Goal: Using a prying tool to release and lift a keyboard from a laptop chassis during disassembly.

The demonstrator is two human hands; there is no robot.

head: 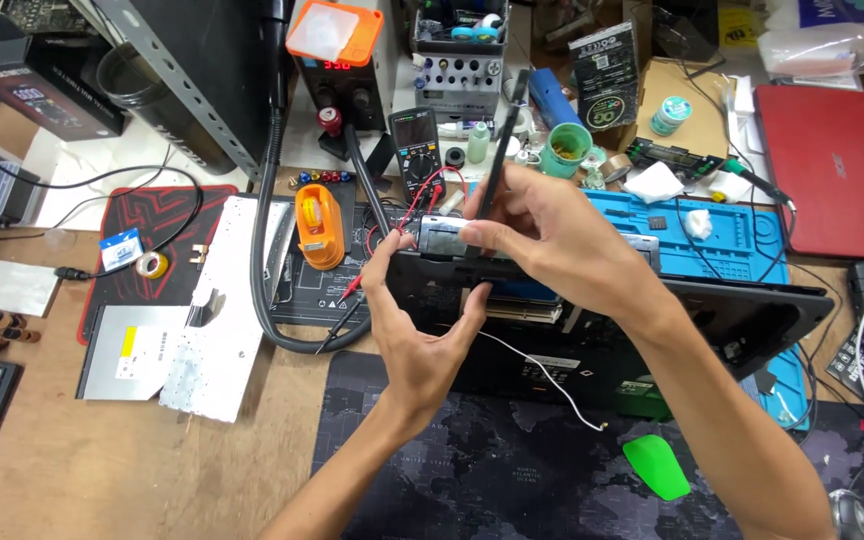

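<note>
While I steady the black laptop base [652, 330], left hand [417, 335] pinches its edge, right hand [542, 240] grips a small module [442, 235]; green cup [564, 150] contents unclear.

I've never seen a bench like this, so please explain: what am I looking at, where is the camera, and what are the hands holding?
There is one picture, taken by a camera worn on the person's head, looking down at a cluttered wooden workbench. No machine is at work, only two bare hands. The left hand grips the edge of a black laptop shell, propped up over a dark desk mat. The right hand pinches a thin black pry tool against that same edge. Around them lie a white keyboard panel, a slim optical drive, a multimeter, a blue work mat, a red laptop and a green pick.
</note>
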